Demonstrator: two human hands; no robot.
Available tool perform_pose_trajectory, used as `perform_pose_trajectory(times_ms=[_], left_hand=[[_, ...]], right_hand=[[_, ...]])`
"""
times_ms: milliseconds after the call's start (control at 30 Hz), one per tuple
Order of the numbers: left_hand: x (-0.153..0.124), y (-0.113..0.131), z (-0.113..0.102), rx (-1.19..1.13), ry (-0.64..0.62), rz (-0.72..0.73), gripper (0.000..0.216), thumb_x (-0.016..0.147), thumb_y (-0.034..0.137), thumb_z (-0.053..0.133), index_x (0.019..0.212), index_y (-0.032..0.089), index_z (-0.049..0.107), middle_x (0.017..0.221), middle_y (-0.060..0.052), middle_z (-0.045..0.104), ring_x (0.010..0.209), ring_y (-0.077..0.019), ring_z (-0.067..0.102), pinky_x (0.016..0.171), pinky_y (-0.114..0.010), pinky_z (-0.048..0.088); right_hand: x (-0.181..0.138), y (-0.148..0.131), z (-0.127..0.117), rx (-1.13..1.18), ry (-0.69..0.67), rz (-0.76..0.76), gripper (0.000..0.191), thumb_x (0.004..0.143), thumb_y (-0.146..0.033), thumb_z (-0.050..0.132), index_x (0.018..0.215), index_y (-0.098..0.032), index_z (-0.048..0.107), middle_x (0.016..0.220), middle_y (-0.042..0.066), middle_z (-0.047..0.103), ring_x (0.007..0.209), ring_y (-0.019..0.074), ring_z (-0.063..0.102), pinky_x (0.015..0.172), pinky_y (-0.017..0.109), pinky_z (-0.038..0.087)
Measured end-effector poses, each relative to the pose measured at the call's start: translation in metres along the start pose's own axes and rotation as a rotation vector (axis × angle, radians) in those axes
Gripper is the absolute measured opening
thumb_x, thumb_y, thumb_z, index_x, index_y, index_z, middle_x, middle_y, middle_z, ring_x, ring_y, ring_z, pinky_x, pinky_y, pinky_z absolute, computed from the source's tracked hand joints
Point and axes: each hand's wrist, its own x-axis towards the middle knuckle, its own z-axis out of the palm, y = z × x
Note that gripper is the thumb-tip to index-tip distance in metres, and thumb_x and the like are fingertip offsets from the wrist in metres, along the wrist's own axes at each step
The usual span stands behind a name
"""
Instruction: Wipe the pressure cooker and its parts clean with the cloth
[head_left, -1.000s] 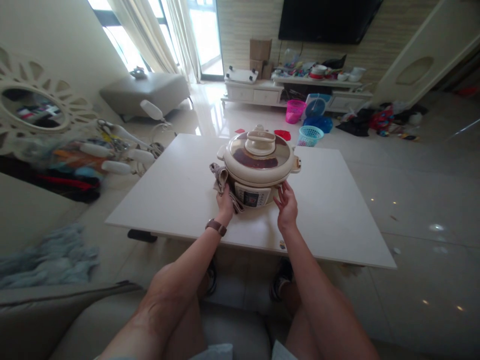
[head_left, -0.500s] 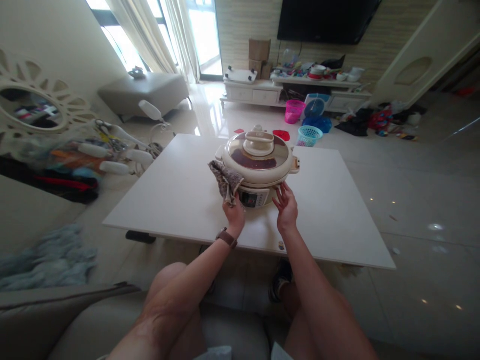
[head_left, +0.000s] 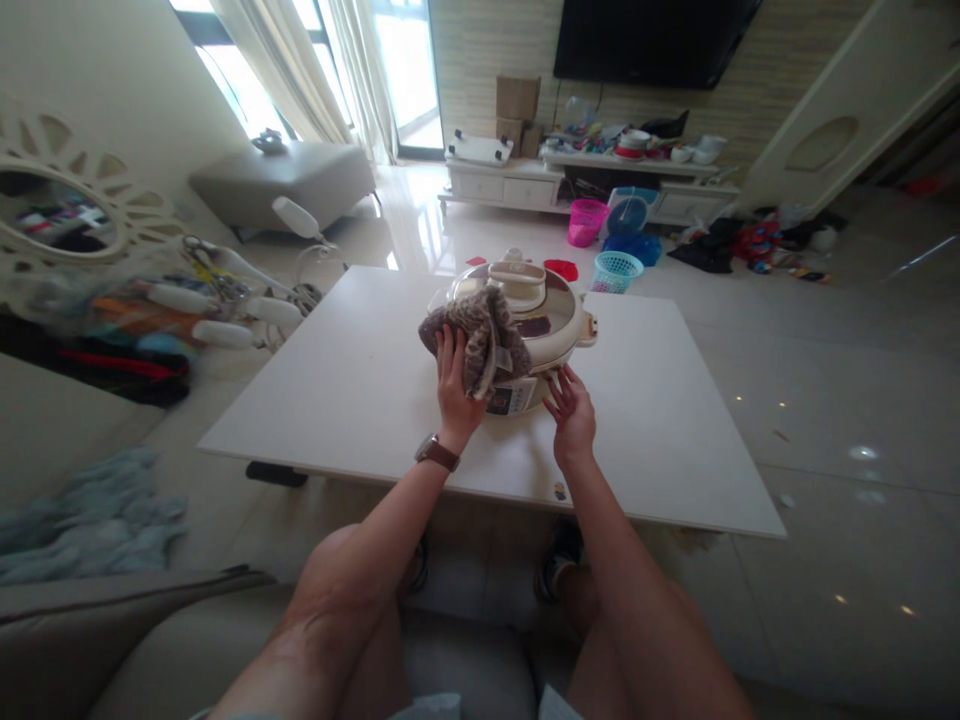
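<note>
A cream electric cooker (head_left: 551, 318) with a lid and knob stands in the middle of a white table (head_left: 360, 390). My left hand (head_left: 452, 385) grips a grey-brown cloth (head_left: 481, 335) and presses it against the front left of the lid. A watch sits on that wrist. My right hand (head_left: 571, 412) rests with fingers spread against the cooker's lower right front, beside its control panel.
A clothes rack with colourful items (head_left: 187, 310) stands left of the table. Pink and blue baskets (head_left: 619, 268) lie on the floor beyond. A grey ottoman (head_left: 285, 180) and a TV cabinet (head_left: 585, 175) are farther back. My knees are under the table's near edge.
My left hand has lifted the cloth from the cooker's left side up onto the front of the lid. My right hand has stayed at the cooker's base.
</note>
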Motion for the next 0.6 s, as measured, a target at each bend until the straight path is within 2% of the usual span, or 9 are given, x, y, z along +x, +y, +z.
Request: perform_pose_trajectory(times_ms=[67,133,200,300,333,400,500,600], left_hand=[[0.002,0.0,0.0,-0.055,0.071,-0.003,0.07,0.106,0.044,0.056,0.17,0.02,0.042,0.177,-0.017,0.037,0.168,-0.0297,0.028,0.137,-0.049,0.026],[-0.002,0.007,-0.002,-0.063,0.066,0.049,0.064,0.107,0.04,0.054,0.167,0.02,0.048,0.174,-0.017,0.043,0.169,-0.0303,0.025,0.136,-0.052,0.026],[-0.01,0.017,-0.006,-0.014,-0.061,0.165,0.058,0.105,0.037,0.055,0.161,0.02,0.056,0.169,-0.017,0.05,0.17,-0.0325,0.021,0.137,-0.059,0.02],[-0.021,0.028,-0.01,0.063,-0.364,0.347,0.051,0.102,0.032,0.059,0.153,0.026,0.066,0.16,-0.013,0.061,0.167,-0.0341,0.029,0.137,-0.064,0.008],[-0.023,0.03,-0.011,0.079,-0.436,0.37,0.051,0.102,0.032,0.06,0.152,0.027,0.067,0.158,-0.012,0.063,0.165,-0.0341,0.033,0.137,-0.064,0.006],[-0.024,0.03,-0.011,0.093,-0.476,0.343,0.051,0.101,0.032,0.062,0.151,0.026,0.067,0.157,-0.013,0.065,0.163,-0.0345,0.038,0.137,-0.064,0.006],[-0.018,0.024,-0.008,0.026,-0.327,0.177,0.054,0.098,0.038,0.066,0.15,0.023,0.068,0.16,-0.015,0.061,0.165,-0.0363,0.033,0.137,-0.063,0.011],[-0.006,0.013,-0.002,-0.161,-0.028,-0.103,0.054,0.095,0.037,0.071,0.146,0.021,0.07,0.163,-0.015,0.058,0.166,-0.0332,0.032,0.136,-0.054,0.022]], right_hand=[[0.0,0.0,-0.001,0.0,-0.001,-0.001,0.054,0.085,-0.053,0.057,0.132,-0.031,0.073,0.156,0.006,0.064,0.143,0.0281,0.063,0.103,0.041,0.055],[0.001,0.001,-0.001,-0.001,-0.002,-0.006,0.054,0.085,-0.053,0.058,0.131,-0.031,0.073,0.154,0.005,0.066,0.14,0.0273,0.065,0.1,0.039,0.055],[0.002,0.003,-0.002,-0.006,0.001,-0.024,0.052,0.083,-0.053,0.06,0.128,-0.03,0.074,0.147,0.004,0.071,0.133,0.0262,0.068,0.094,0.035,0.056],[0.006,0.008,-0.003,-0.021,0.026,-0.082,0.047,0.083,-0.057,0.061,0.113,-0.024,0.076,0.121,0.004,0.08,0.115,0.0244,0.073,0.087,0.032,0.057],[0.007,0.009,-0.003,-0.025,0.033,-0.094,0.047,0.083,-0.059,0.06,0.108,-0.023,0.076,0.113,0.004,0.081,0.11,0.0241,0.074,0.085,0.032,0.057],[0.007,0.01,-0.003,-0.029,0.049,-0.08,0.049,0.083,-0.061,0.058,0.108,-0.023,0.075,0.11,0.004,0.081,0.107,0.0242,0.074,0.083,0.032,0.057],[0.005,0.006,-0.004,-0.028,0.042,-0.029,0.054,0.084,-0.06,0.056,0.123,-0.027,0.074,0.133,0.006,0.077,0.122,0.0258,0.072,0.086,0.033,0.056],[0.002,0.001,-0.005,-0.031,0.004,-0.008,0.056,0.086,-0.057,0.053,0.131,-0.031,0.072,0.152,0.007,0.068,0.137,0.0279,0.067,0.095,0.037,0.055]])
